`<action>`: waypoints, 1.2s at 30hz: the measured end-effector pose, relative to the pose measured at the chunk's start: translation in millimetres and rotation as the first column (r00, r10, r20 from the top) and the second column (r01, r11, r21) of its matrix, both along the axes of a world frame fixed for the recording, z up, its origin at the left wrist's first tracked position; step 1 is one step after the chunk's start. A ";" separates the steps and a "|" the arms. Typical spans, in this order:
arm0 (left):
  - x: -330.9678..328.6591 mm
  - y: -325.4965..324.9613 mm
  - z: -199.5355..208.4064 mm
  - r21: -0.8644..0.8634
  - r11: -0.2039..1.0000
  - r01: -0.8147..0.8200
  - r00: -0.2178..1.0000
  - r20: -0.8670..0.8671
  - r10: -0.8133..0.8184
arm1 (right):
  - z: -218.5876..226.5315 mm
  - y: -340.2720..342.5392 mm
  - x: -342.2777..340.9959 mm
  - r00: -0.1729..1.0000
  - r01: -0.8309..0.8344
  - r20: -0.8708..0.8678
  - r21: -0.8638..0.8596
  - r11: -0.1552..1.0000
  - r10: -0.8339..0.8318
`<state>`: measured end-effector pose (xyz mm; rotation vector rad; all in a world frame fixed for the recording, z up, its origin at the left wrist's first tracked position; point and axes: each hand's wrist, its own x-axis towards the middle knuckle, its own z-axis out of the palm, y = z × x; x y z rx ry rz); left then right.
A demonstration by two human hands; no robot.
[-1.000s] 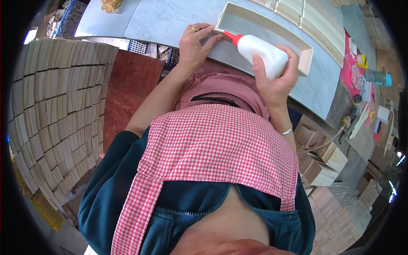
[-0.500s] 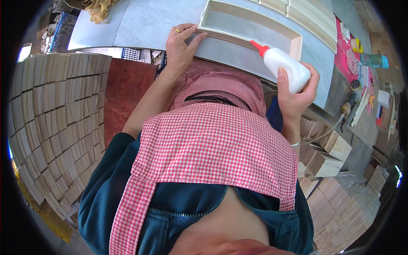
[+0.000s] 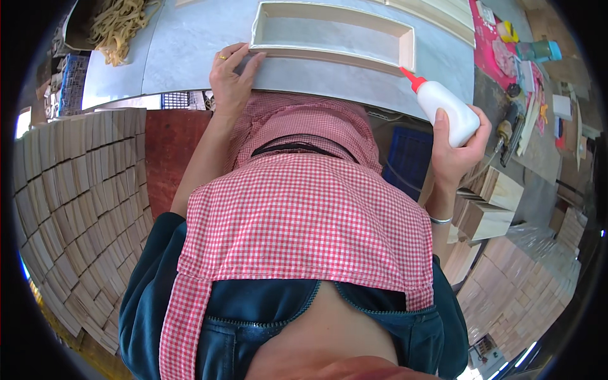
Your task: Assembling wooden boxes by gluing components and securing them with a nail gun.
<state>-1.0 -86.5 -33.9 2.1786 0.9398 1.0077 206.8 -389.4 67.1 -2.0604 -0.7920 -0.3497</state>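
Note:
A long rectangular wooden frame (image 3: 329,58) lies on the grey-blue tabletop, with a whitish line along parts of its top rim. At its near left corner, my left hand (image 3: 232,79) pinches the wood between thumb and fingers. My right hand (image 3: 461,149) is wrapped round a white squeeze glue bottle (image 3: 447,113) with a red nozzle. The bottle is tilted, its tip pointing up-left at the frame's near right corner; whether the tip touches the rim I cannot tell.
Rubber bands (image 3: 120,28) are heaped at the table's far left. Wooden strips (image 3: 437,19) lie beyond the frame. To the right are a tape roll (image 3: 506,31), a teal-lidded bottle (image 3: 538,50) and a corded tool (image 3: 506,126). Stacked wood pieces (image 3: 82,190) stand left of me.
The glue bottle's tip has travelled along the frame's near side to its right corner. My left hand stays on the left corner. The whole view has shifted.

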 end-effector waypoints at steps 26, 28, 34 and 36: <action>-10.7 2.0 1.1 -0.068 0.998 -0.010 0.993 -0.116 0.002 | -52.2 11.4 199.6 0.935 0.345 -0.204 0.332 0.878 -0.290; -13.4 5.3 -4.0 -0.084 0.996 0.002 0.991 -0.130 -0.013 | -53.1 15.8 246.2 0.898 0.428 -0.180 0.156 0.890 -0.401; -22.8 15.9 -11.9 -0.104 0.994 0.038 0.990 -0.132 -0.052 | -76.9 30.3 360.4 0.898 0.439 -0.017 0.076 0.895 -0.439; -24.3 25.3 -19.4 -0.101 0.990 0.103 0.983 -0.142 -0.116 | -86.6 13.1 384.0 0.900 0.434 0.105 -0.110 0.894 -0.424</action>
